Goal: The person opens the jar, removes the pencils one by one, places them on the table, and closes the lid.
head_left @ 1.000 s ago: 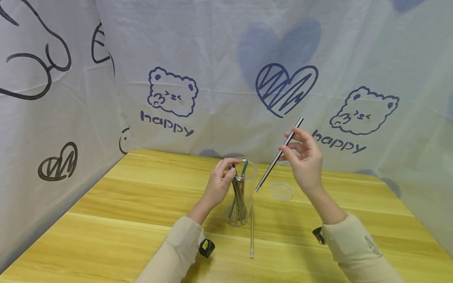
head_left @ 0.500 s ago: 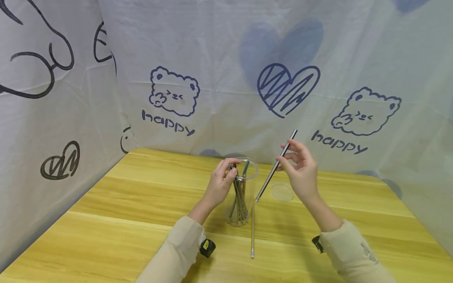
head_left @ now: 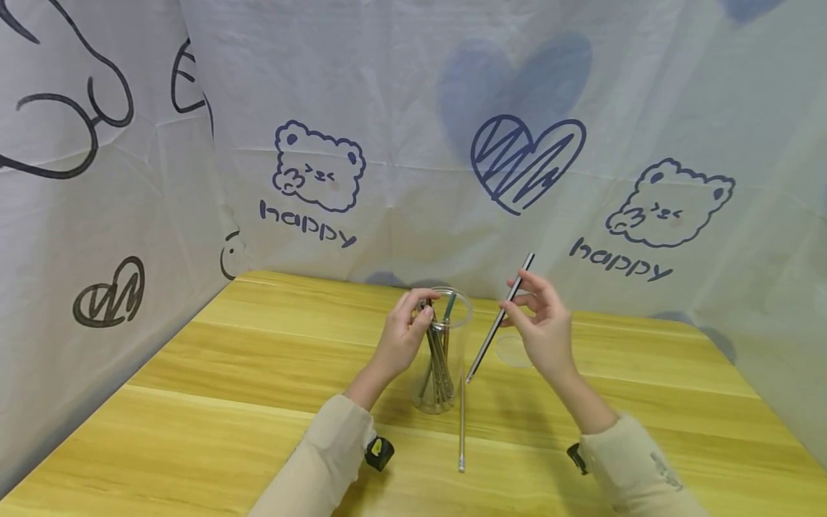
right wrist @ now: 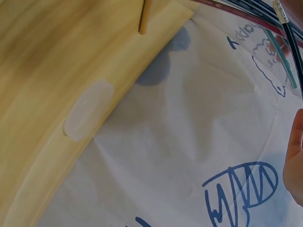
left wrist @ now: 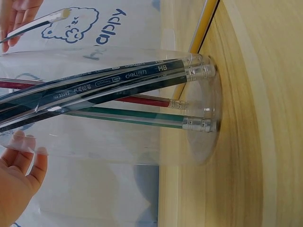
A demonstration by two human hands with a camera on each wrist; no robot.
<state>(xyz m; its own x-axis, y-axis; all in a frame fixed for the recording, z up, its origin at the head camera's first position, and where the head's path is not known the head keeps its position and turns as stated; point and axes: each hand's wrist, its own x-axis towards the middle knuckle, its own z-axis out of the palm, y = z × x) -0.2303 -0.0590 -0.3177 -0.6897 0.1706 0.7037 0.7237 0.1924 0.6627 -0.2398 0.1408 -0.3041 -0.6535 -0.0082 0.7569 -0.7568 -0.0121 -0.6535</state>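
Observation:
My left hand (head_left: 402, 336) holds the rim of a clear plastic jar (head_left: 458, 359) standing upright on the table. In the left wrist view, fingertips lie against the jar's wall. Inside lean several dark striped pencils (left wrist: 118, 87), a red pencil (left wrist: 147, 100) and a green pencil (left wrist: 142, 116), eraser ends down. Between thumb and fingers, my right hand (head_left: 545, 330) pinches a black-and-silver striped pencil (head_left: 494, 327), tilted with its eraser end low, just right of the jar. Another pencil (head_left: 461, 424) lies on the table beside the jar, its eraser end toward me.
A round clear lid (head_left: 513, 352) lies flat on the wood-grain table (head_left: 258, 359), behind the held pencil. White cloth (head_left: 400, 143) with bear and heart drawings hangs behind the table and along its left side.
The right hand has come down and slightly left with its pencil, whose eraser end has dropped closer to the table. The left hand and jar stay in place.

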